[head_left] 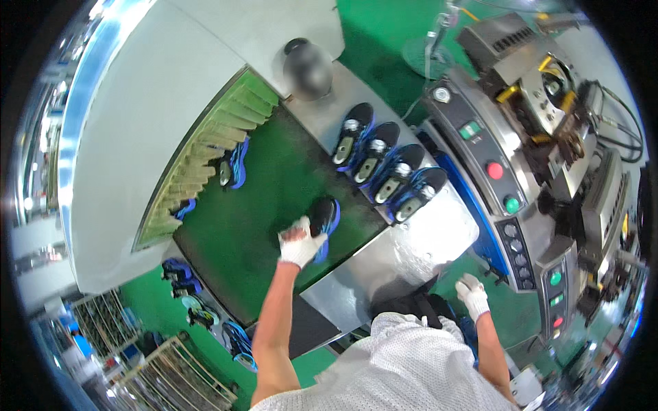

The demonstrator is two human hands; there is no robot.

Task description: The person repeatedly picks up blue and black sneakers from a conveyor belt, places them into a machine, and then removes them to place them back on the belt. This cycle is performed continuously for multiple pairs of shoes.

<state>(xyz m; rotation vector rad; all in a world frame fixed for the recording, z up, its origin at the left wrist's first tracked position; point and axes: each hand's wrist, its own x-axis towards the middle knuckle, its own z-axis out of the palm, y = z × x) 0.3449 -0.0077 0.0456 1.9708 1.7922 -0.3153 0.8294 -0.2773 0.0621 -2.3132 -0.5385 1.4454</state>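
My left hand [300, 246], in a white glove with some fingertips bare, grips the near side of a black sports shoe [322, 214] with a blue-purple sole. This shoe lies on the dark green conveyor belt [257, 198], its toe pointing away from me. My right hand [472, 296], also gloved, hangs low at my right side beside the machine, fingers loosely bent and apart, holding nothing that I can see. Several matching shoes [391, 179] stand in a slanting row on the metal ledge [428, 236] right of the belt, grey inserts in their openings.
Another shoe [236, 164] comes through the green strip curtain [205, 151] of a large white housing [137, 137]. More shoes [181, 277] sit on the left ledge. At right stands a machine with a button panel [490, 157]. A rack [178, 377] stands lower left.
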